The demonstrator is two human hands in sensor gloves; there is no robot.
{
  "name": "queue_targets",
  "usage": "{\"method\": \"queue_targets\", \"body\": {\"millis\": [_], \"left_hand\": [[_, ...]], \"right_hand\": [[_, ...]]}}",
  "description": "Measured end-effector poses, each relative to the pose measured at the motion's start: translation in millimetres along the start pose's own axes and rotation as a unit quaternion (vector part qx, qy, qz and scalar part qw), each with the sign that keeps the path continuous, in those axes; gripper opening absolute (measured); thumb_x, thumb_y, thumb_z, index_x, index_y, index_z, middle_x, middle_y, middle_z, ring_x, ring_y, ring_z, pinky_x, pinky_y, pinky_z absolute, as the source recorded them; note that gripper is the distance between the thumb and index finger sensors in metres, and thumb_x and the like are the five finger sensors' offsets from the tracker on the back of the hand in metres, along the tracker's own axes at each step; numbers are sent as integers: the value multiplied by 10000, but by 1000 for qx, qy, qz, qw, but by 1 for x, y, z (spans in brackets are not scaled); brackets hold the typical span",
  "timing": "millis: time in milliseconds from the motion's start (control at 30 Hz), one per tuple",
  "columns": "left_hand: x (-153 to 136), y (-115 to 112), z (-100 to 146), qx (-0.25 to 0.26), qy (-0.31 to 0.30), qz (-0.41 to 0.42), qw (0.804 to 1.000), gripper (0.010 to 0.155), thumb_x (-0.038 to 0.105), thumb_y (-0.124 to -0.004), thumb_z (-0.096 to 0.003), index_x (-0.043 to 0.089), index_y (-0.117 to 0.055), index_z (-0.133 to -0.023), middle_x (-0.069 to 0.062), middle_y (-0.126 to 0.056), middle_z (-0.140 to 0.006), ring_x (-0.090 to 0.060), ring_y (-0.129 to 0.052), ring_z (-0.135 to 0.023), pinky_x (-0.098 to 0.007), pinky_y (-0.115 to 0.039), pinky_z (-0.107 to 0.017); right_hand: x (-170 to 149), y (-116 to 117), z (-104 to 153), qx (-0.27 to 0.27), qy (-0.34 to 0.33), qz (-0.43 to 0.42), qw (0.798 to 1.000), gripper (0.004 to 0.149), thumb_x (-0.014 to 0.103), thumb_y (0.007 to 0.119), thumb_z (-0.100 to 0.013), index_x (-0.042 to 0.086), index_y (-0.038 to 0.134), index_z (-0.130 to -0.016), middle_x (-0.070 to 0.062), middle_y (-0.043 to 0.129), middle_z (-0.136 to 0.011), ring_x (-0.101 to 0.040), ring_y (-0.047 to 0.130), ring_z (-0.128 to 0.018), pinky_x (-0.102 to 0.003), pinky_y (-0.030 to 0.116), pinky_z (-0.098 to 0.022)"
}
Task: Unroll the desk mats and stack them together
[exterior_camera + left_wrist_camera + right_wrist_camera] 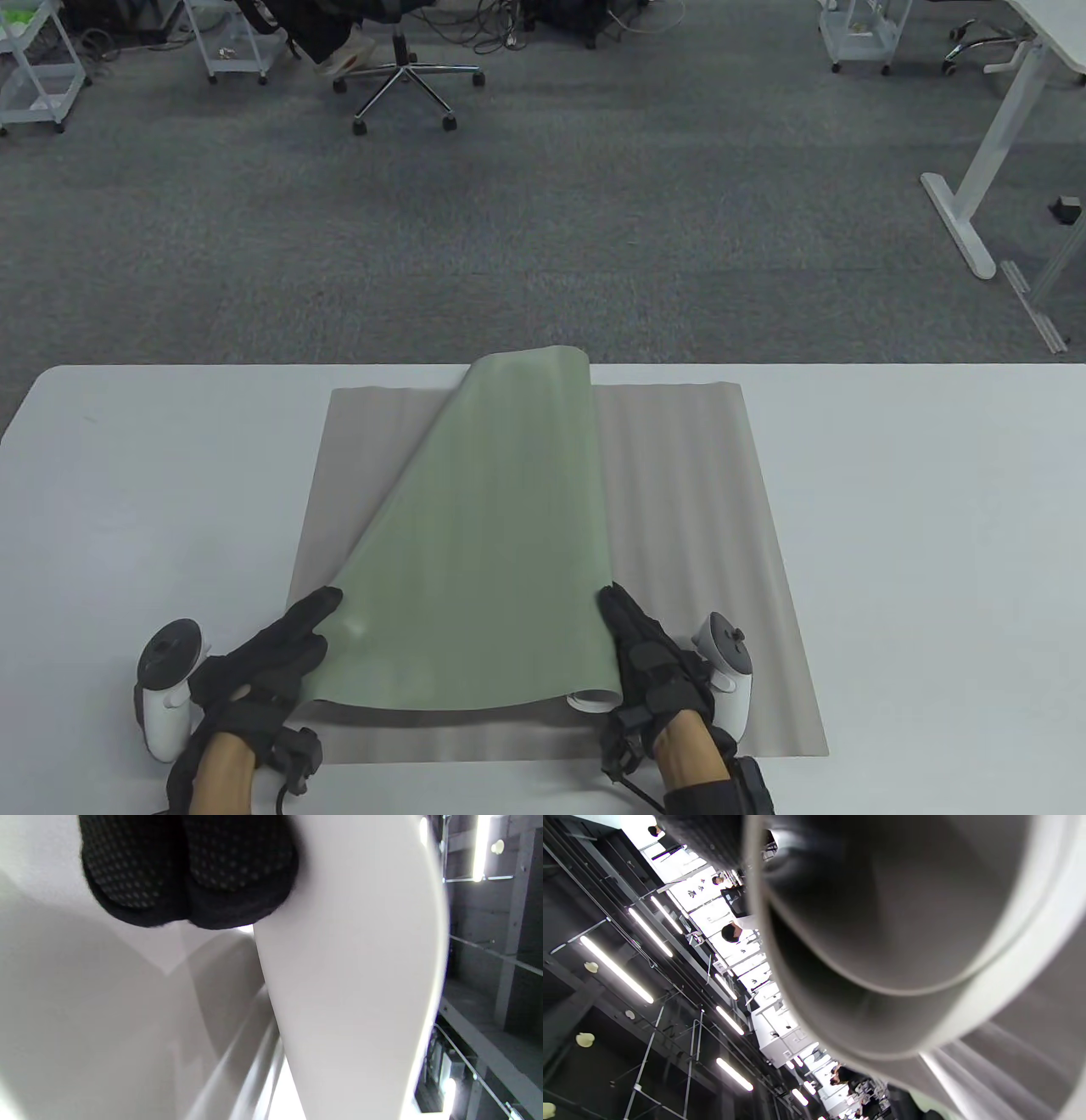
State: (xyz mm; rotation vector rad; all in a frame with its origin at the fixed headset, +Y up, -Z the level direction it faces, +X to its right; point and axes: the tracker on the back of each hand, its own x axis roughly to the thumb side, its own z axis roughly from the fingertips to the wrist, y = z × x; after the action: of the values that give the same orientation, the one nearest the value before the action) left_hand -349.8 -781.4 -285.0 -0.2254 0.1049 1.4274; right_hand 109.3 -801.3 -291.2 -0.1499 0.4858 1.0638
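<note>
A grey desk mat (704, 509) lies flat on the white table (933, 509). A green desk mat (484, 543) lies on it at a slant. Its far end (530, 361) curls up at the table's far edge, and its near edge is lifted, with a small rolled curl (591, 699) at the near right corner. My left hand (293, 632) grips the green mat's near left corner; its fingertips (191, 870) press on the mat's pale face (352, 984). My right hand (632, 632) grips the near right edge. The right wrist view looks into the curled mat (882, 921).
The table's far edge (764, 367) runs just behind the mats. Bare tabletop lies to the left (153, 509) and to the right of the mats. Beyond are grey carpet, an office chair (407, 76) and a white desk leg (967, 212).
</note>
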Motion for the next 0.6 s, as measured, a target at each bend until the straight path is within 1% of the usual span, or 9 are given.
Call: {"method": "queue_targets", "body": {"millis": [100, 167, 233, 300, 333, 367, 500, 567, 600], "left_hand": [[0, 0, 1, 3, 0, -1, 1000, 526, 74, -744, -561, 202, -755, -1071, -81, -840, -1081, -183, -1002, -376, -433, -919, -379], [-1, 2, 1, 6, 4, -12, 1000, 525, 75, -742, -562, 204, -757, -1070, -81, -839, -1082, -180, -1001, -377, -432, -919, -380], [-2, 3, 2, 11, 7, -9, 1000, 524, 79, -742, -563, 210, -757, -1070, -72, -839, -1083, -175, -1001, -379, -427, -920, -382], [-3, 2, 3, 8, 6, 3, 1000, 524, 78, -742, -563, 209, -757, -1070, -75, -837, -1083, -176, -1001, -379, -428, -920, -382], [-3, 1, 3, 8, 6, 4, 1000, 523, 79, -742, -563, 209, -757, -1069, -69, -836, -1084, -174, -1001, -379, -427, -920, -383], [-2, 1, 3, 8, 4, 1, 1000, 524, 80, -742, -563, 209, -755, -1071, -70, -835, -1085, -173, -1002, -379, -426, -921, -382], [-4, 4, 3, 13, 7, -5, 1000, 523, 80, -741, -563, 207, -757, -1070, -70, -837, -1084, -175, -1001, -382, -427, -919, -384], [-4, 4, 3, 13, 8, -5, 1000, 525, 79, -740, -563, 206, -754, -1072, -73, -836, -1083, -176, -1001, -382, -427, -920, -384], [-4, 4, 3, 13, 7, -6, 1000, 522, 80, -741, -563, 208, -757, -1069, -73, -837, -1083, -174, -1001, -382, -426, -920, -384]], "right_hand": [[-3, 0, -2, 13, 12, -24, 1000, 879, 471, 651, -624, -61, 176, -1139, -333, 535, -1096, -531, 827, -949, -606, 846, -597], [-3, -1, -1, 4, 28, -12, 1000, 895, 482, 650, -620, -97, 199, -1132, -413, 455, -1086, -563, 850, -912, -539, 917, -554], [-2, -2, -2, 2, 18, 24, 1000, 899, 505, 640, -615, -84, 205, -1136, -450, 447, -1097, -459, 943, -861, -456, 948, -528], [1, -2, -2, 11, 9, 27, 1000, 877, 507, 627, -619, -48, 196, -1144, -372, 619, -1079, -349, 999, -795, -427, 938, -517], [3, -2, -1, 13, 5, 18, 1000, 862, 497, 625, -624, -27, 185, -1149, -324, 651, -1073, -339, 984, -794, -438, 914, -523], [4, -2, 1, -5, 0, 21, 1000, 851, 486, 631, -626, -6, 181, -1154, -307, 649, -1075, -340, 970, -792, -446, 896, -526], [8, -4, 4, -48, -23, 66, 996, 821, 448, 657, -628, 35, 185, -1158, -301, 615, -1093, -369, 925, -852, -486, 870, -570], [8, -5, 4, -46, -26, 59, 997, 822, 445, 657, -628, 30, 182, -1156, -296, 606, -1099, -383, 916, -873, -498, 866, -585], [6, -6, 3, -35, -20, 34, 999, 831, 446, 658, -628, 14, 179, -1153, -300, 599, -1100, -406, 905, -889, -514, 862, -593]]}}
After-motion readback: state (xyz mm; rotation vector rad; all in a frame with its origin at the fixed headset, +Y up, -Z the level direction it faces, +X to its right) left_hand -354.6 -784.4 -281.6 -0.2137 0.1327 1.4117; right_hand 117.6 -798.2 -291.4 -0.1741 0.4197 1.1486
